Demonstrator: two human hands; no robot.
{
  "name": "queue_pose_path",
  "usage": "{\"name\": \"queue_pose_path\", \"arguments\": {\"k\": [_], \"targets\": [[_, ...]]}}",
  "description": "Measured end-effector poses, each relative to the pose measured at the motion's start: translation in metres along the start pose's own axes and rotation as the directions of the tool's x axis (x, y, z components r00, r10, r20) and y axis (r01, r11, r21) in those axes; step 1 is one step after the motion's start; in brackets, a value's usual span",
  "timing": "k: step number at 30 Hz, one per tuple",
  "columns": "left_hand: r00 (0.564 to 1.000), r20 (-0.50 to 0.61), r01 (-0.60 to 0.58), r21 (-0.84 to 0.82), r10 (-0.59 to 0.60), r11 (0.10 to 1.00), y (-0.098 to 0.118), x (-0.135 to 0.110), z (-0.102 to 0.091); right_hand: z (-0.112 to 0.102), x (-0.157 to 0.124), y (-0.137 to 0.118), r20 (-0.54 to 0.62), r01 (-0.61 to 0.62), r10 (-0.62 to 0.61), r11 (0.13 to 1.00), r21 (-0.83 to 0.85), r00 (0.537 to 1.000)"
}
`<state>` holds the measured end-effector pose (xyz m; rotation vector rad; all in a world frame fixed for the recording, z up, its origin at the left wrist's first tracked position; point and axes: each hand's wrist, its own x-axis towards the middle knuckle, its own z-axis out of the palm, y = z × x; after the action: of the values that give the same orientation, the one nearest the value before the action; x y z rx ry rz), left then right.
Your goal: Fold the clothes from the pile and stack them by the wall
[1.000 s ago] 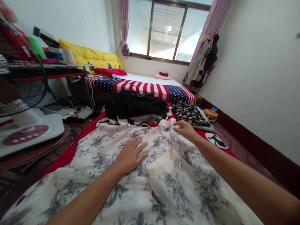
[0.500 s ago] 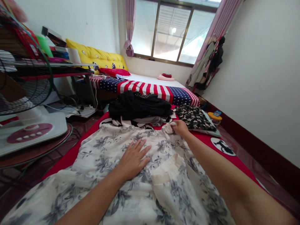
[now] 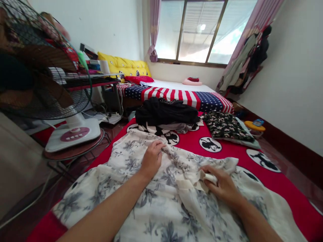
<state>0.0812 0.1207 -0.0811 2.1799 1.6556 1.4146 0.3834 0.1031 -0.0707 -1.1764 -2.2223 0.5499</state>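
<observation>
A white blouse [image 3: 131, 158] with grey flowers lies spread over the red bed cover, its fabric creased in the middle. My left hand [image 3: 152, 159] is on its upper part, fingers drawn together on a ridge of the cloth. Farther right, my right hand [image 3: 223, 188] grips a cream cuff-like band of the blouse between thumb and fingers. Another cream band [image 3: 185, 185] lies just left of that hand. Part of the fabric under both hands is hidden.
Beyond the blouse sits a pile of black clothes [image 3: 166, 112], with a folded black floral garment [image 3: 227, 127] to its right. The red cover [image 3: 189, 146] has round monkey prints. A fan [image 3: 73, 134] stands on a stool at left; a flag-patterned bed [image 3: 174, 95] is behind.
My right hand has drawn the cuff-like band back toward me, baring more red cover. My left hand has gone from lying flat and spread to fingers gathered on the cloth. The view has shifted left.
</observation>
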Motion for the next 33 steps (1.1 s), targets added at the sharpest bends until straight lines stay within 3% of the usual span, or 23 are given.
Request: {"name": "queue_pose_path", "arguments": {"k": [2, 5, 8, 11, 15, 19, 22, 26, 30, 33], "targets": [[0.999, 0.024, -0.045, 0.091, 0.043, 0.995, -0.007, 0.004, -0.007, 0.002, 0.003, 0.003, 0.056, 0.063, -0.060, 0.997, -0.052, 0.997], [0.986, 0.150, -0.111, 0.252, 0.075, 0.961, -0.027, 0.021, -0.026, 0.003, 0.005, 0.006, 0.093, 0.133, -0.128, 0.990, -0.050, 0.987], [0.954, 0.299, -0.140, 0.429, 0.006, 0.892, -0.052, 0.047, -0.048, 0.004, 0.005, 0.006, 0.122, 0.170, -0.167, 0.985, -0.014, 0.978], [0.916, 0.400, -0.183, 0.505, -0.041, 0.844, -0.073, 0.073, -0.065, 0.006, 0.007, 0.004, 0.112, 0.156, -0.158, 0.987, 0.021, 0.981], [0.884, 0.464, -0.235, 0.542, -0.054, 0.806, -0.088, 0.092, -0.068, 0.005, 0.009, 0.002, 0.086, 0.126, -0.138, 0.984, 0.127, 0.987], [0.874, 0.476, -0.231, 0.588, -0.100, 0.775, -0.096, 0.094, -0.067, 0.003, 0.010, 0.001, 0.045, 0.079, -0.089, 0.979, 0.188, 0.995], [0.861, 0.499, -0.248, 0.577, -0.096, 0.778, -0.098, 0.091, -0.076, 0.003, 0.011, 0.000, 0.009, 0.034, -0.037, 0.975, 0.220, 0.999], [0.877, 0.478, -0.241, 0.536, -0.056, 0.809, -0.090, 0.088, -0.106, 0.003, 0.013, -0.001, -0.077, -0.082, 0.110, 0.949, 0.305, 0.991], [0.893, 0.448, -0.212, 0.481, -0.030, 0.851, -0.072, 0.081, -0.144, -0.014, 0.013, -0.005, -0.227, -0.155, 0.270, 0.893, 0.423, 0.936], [0.907, 0.415, -0.148, 0.463, -0.066, 0.874, -0.051, 0.068, -0.172, -0.037, 0.008, -0.017, -0.312, -0.148, 0.308, 0.883, 0.446, 0.899]]}}
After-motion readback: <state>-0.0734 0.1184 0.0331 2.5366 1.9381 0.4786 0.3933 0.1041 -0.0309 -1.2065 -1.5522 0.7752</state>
